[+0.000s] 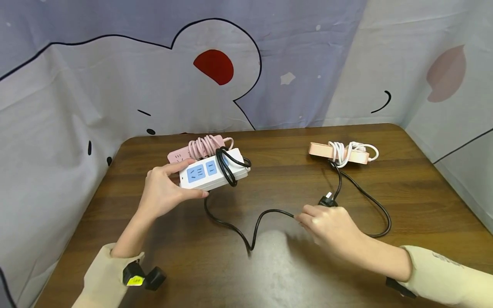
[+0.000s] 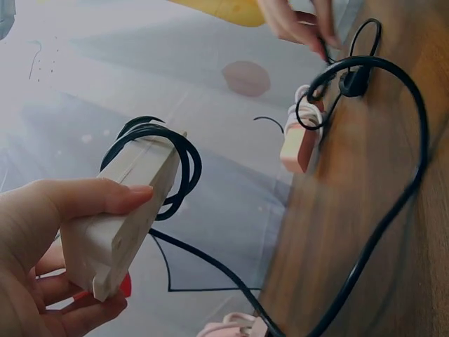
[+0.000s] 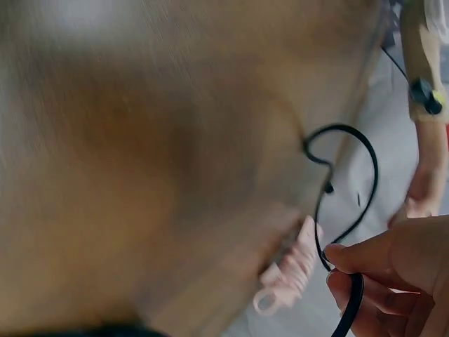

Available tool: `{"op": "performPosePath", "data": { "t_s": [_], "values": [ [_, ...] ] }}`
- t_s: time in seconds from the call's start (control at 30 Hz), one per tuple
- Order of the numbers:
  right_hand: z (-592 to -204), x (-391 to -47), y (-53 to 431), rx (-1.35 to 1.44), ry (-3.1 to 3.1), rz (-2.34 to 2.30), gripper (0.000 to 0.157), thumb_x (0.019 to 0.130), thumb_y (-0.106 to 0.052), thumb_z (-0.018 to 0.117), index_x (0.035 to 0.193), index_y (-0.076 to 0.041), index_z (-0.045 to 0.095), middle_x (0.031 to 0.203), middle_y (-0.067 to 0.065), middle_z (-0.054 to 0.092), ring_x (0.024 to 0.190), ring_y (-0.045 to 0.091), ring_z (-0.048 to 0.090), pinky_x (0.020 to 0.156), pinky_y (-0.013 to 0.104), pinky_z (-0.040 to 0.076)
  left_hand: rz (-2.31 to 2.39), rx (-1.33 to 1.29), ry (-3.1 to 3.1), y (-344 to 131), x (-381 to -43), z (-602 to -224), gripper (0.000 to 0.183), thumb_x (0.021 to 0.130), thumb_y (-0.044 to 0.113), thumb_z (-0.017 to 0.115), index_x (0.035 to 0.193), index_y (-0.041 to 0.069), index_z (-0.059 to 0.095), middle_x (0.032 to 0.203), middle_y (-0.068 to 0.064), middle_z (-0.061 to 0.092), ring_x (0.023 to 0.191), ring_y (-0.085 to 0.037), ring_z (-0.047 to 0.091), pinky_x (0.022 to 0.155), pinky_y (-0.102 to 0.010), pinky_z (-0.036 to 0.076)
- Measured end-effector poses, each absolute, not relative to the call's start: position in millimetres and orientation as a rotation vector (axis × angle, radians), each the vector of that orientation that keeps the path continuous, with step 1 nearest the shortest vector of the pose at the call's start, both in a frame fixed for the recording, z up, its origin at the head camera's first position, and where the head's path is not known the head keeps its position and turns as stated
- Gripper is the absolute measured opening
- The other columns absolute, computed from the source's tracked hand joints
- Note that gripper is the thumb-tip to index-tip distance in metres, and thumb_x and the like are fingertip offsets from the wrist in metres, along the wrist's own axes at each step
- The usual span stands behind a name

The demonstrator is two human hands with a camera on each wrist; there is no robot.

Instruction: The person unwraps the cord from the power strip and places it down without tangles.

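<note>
My left hand [image 1: 163,190] grips one end of a white power strip [image 1: 200,174] with blue socket faces, held above the table with its far end tilted up. Loops of black cord [image 1: 228,167] are wound round the strip's other end. From there the cord runs down in a bend and across to my right hand [image 1: 327,224], which pinches it between thumb and fingers [image 3: 365,256]. Past the right hand the cord curves on to a black plug [image 1: 328,200] with metal prongs.
A pink power strip [image 1: 179,155] wrapped in its own pink cord lies behind the white one. At the back right lies a peach power strip [image 1: 320,149] wound with white cord. The brown table [image 1: 269,171] ends at a patterned curtain [image 1: 308,64].
</note>
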State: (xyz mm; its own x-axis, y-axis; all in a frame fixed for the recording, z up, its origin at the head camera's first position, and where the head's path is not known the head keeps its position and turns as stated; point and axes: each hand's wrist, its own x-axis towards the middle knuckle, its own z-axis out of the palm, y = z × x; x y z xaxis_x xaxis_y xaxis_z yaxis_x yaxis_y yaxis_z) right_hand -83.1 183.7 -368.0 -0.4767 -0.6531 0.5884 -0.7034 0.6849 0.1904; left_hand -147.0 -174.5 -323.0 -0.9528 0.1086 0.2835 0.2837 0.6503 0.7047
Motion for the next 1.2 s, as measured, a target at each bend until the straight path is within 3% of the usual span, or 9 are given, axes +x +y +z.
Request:
{"op": "performPosePath", "data": {
  "t_s": [0.2,0.53,0.77,1.03,1.2],
  "values": [
    [-389.4,-77.9,174.7,1.074,-2.227,0.052,0.027,0.057,-0.011,0.084,0.080,-0.014,0.072,0.069,-0.008,0.060,0.054,0.007,0.058,0.041,0.022,0.041,-1.196,-0.328,-2.650,-167.8,-147.0,-320.2,0.074,0.050,0.022,0.094,0.119,0.010,0.069,0.093,-0.010,0.073,0.071,-0.016,0.063,0.055,-0.020,0.047],
    [-408.2,-72.1,156.7,1.118,-2.379,-0.020,0.021,0.067,-0.009,0.079,0.087,-0.014,0.072,0.074,-0.007,0.063,0.055,0.010,0.057,0.042,0.022,0.043,-1.233,-0.349,-2.653,-161.4,-147.4,-318.8,0.075,0.051,0.022,0.094,0.121,0.009,0.068,0.101,-0.010,0.072,0.074,-0.016,0.063,0.057,-0.019,0.048],
    [-398.5,-78.6,148.4,1.079,-2.563,0.022,0.027,0.071,-0.016,0.080,0.095,-0.011,0.071,0.083,-0.002,0.069,0.071,0.015,0.066,0.052,0.028,0.052,-1.264,-0.391,-2.633,-157.9,-146.7,-316.8,0.077,0.051,0.021,0.094,0.121,0.007,0.067,0.101,-0.012,0.072,0.072,-0.015,0.064,0.057,-0.018,0.049],
    [-362.8,-107.5,157.6,1.077,-2.846,0.433,0.019,0.083,-0.017,0.072,0.102,-0.013,0.074,0.094,-0.001,0.073,0.083,0.015,0.069,0.065,0.029,0.054,-1.268,-0.445,-2.604,-156.3,-145.6,-313.8,0.077,0.050,0.020,0.095,0.120,0.008,0.068,0.103,-0.009,0.072,0.072,-0.014,0.064,0.058,-0.017,0.049],
    [-341.1,-141.3,168.9,1.104,-2.942,0.748,0.018,0.086,-0.013,0.069,0.103,-0.008,0.073,0.099,0.005,0.075,0.086,0.014,0.070,0.072,0.026,0.055,-1.268,-0.474,-2.600,-155.8,-146.1,-312.4,0.076,0.049,0.020,0.095,0.119,0.008,0.069,0.104,-0.007,0.072,0.073,-0.013,0.064,0.060,-0.016,0.049]
  ]
}}
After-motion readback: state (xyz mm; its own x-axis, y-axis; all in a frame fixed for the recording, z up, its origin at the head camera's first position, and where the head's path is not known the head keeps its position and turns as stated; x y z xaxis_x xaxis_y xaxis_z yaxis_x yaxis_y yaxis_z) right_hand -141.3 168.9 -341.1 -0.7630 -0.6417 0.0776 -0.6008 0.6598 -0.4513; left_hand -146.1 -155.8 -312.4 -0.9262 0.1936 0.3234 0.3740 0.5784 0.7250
